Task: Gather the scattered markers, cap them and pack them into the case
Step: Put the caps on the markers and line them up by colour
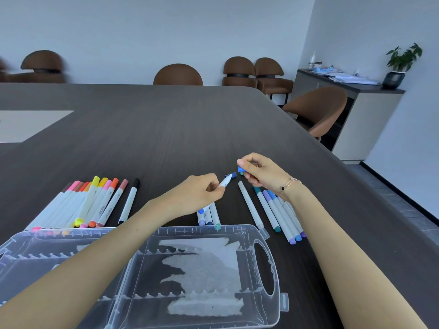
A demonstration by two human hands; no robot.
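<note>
My left hand point(199, 195) grips a white-barrelled blue marker point(225, 182) near its bare blue tip, which points right. Just beyond the tip, my right hand point(260, 173) pinches a blue cap point(241, 169); a teal cap seems tucked under the same fingers. The clear plastic case point(261, 262) lies open at the front of the table, with both forearms across it. A row of warm-coloured capped markers point(95, 203) lies to the left, a black one point(129, 201) beside it. Blue, teal and purple markers point(279, 212) lie under my right wrist, and an uncapped white-tipped one point(250, 207) beside them.
The dark wooden table point(166, 129) stretches far back, with a pale inset panel point(28, 124) at the left. Brown chairs point(178, 74) stand around it. A cabinet point(356, 91) with papers and a potted plant point(399, 65) stands at the right wall.
</note>
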